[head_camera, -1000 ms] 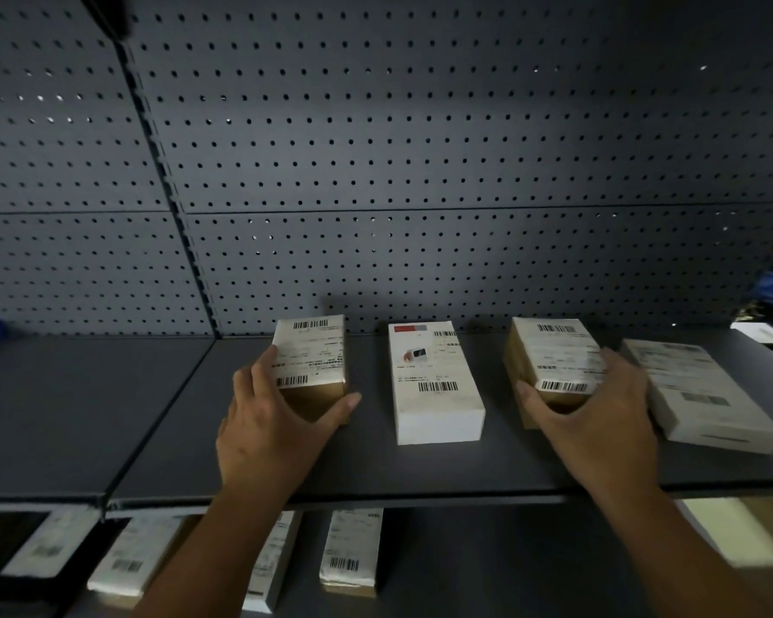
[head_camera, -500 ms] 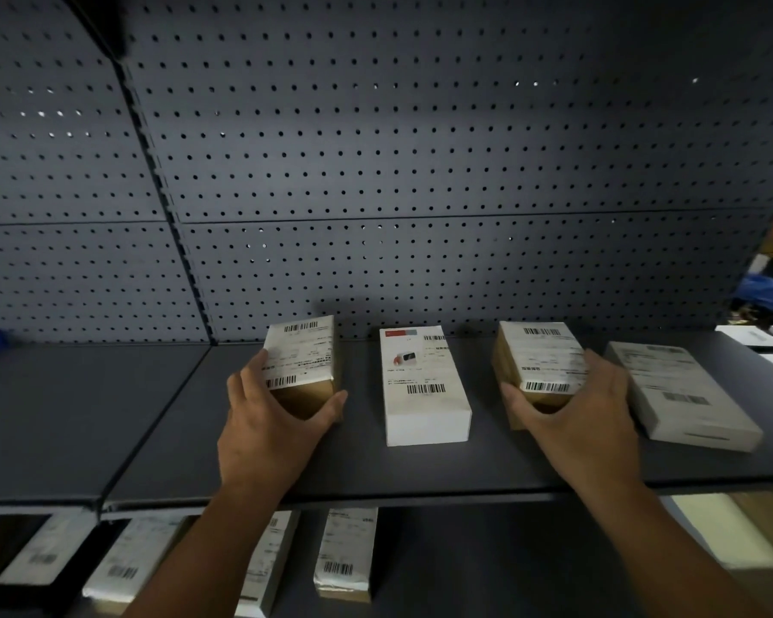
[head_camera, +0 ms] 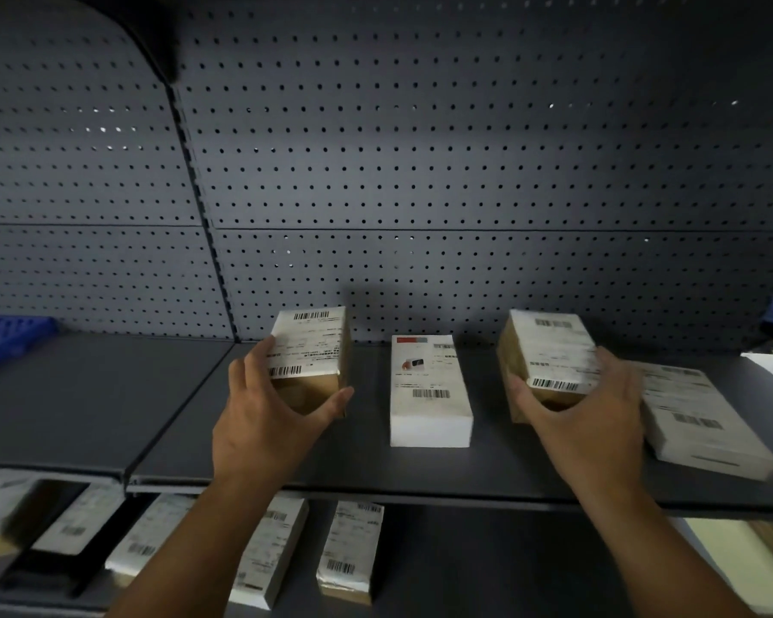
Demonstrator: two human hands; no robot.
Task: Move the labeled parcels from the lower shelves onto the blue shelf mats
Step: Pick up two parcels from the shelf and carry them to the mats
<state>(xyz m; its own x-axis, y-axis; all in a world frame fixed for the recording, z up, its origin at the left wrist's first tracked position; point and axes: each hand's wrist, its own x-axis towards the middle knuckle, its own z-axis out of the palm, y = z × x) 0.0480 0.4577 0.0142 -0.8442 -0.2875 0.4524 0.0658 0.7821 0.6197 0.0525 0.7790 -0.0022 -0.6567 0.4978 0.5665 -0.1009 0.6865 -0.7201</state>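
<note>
two brown labeled parcels sit raised at the grey shelf [head_camera: 420, 470]: the left parcel [head_camera: 309, 350] gripped by the left hand [head_camera: 264, 421], fingers wrapped on its near end; the right parcel [head_camera: 550, 354] gripped likewise by the right hand [head_camera: 594, 421]. a white box [head_camera: 429, 394] lies between them. blue mat [head_camera: 10, 341] far left. more parcels [head_camera: 349, 550] lie on the lower shelf.
</note>
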